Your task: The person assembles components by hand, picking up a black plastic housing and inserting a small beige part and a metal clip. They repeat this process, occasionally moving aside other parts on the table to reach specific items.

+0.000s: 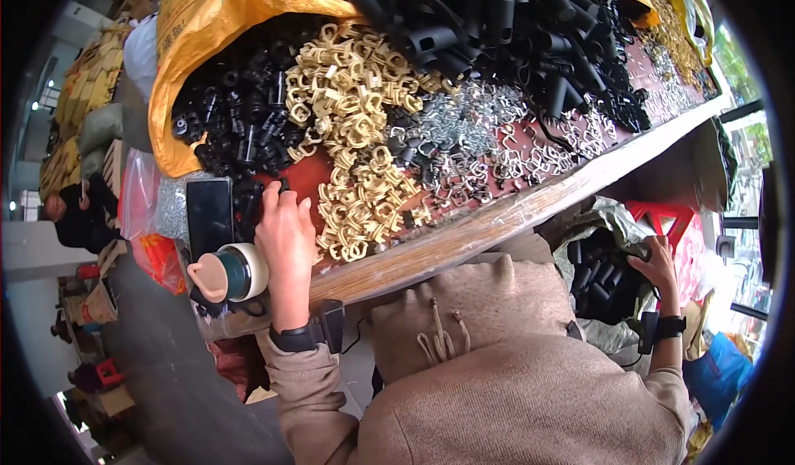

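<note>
My left hand (286, 226) reaches over the table's left part, fingers bent together at the edge of a heap of small black plastic parts (240, 121). A small dark piece shows at its fingertips. Just right of that hand lies a pile of cream plastic clips (356, 134). Low on the right, my right hand (658, 263) is at the rim of an open greenish sack (609, 212), its fingers curled. Inside the sack are black plastic tubes (600, 279). What the right fingers hold is too dark to make out.
A dark phone (209, 216) and a lidded cup (240, 273) stand left of my left hand. Beyond lie silver metal pieces (468, 121), bigger black tubes (489, 18) and a yellow sack (178, 59). The wooden table edge (497, 225) runs between my hands. A red stool (662, 212) is at right.
</note>
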A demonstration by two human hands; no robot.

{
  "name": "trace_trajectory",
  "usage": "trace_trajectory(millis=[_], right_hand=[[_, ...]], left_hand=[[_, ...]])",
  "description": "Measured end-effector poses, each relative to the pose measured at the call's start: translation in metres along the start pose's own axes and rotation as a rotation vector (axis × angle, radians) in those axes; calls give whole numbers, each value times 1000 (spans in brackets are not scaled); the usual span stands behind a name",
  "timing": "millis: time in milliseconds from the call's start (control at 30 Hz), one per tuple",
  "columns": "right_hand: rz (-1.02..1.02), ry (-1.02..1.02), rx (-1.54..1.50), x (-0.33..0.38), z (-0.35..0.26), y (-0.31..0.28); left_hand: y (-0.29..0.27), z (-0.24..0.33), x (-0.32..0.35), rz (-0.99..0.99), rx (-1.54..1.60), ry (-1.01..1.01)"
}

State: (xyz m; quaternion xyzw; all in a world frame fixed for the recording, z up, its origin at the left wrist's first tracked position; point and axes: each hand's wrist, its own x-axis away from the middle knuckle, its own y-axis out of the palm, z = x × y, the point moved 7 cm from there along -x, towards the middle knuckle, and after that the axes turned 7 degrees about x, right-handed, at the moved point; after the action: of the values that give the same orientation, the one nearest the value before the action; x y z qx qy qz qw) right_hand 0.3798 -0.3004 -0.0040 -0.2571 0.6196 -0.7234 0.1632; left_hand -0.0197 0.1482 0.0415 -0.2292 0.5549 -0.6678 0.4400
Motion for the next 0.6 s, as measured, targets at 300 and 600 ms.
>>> trace_trajectory(millis=[300, 600], right_hand=[[177, -774, -639, -29, -213, -92], [301, -1399, -186, -11, -346, -72]], left_hand=[[5, -7, 8, -8, 559, -78], [23, 67, 45, -600, 2177, -550]])
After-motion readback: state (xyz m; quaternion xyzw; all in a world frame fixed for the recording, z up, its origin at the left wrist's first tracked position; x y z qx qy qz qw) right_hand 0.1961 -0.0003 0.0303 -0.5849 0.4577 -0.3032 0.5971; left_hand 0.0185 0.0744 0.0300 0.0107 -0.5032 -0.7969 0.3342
